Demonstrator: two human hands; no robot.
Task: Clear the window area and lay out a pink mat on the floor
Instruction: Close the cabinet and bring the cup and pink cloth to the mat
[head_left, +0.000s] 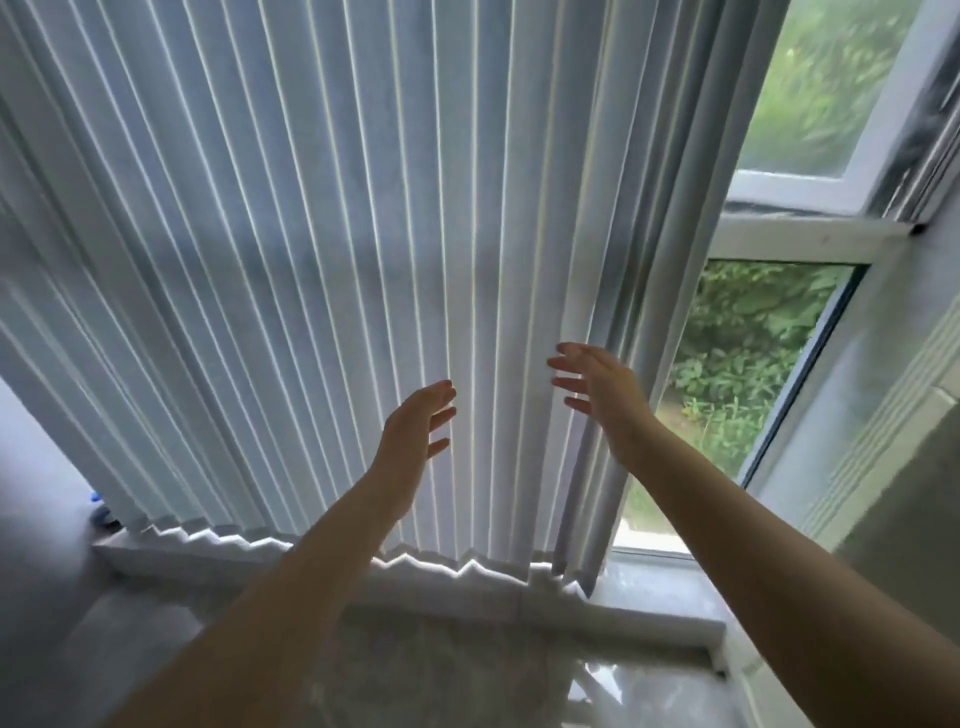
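Observation:
A pale grey pleated curtain hangs over most of the window and reaches down to the sill. My left hand is raised in front of the pleats with its fingers spread and holds nothing. My right hand is raised beside the curtain's right edge, fingers straight and apart, close to the bunched folds. Whether either hand touches the fabric I cannot tell. No pink mat is in view.
The uncovered window at the right shows green plants outside, framed in white. A marble sill runs below the curtain, with glossy floor under it. A small blue object sits at the far left by the wall.

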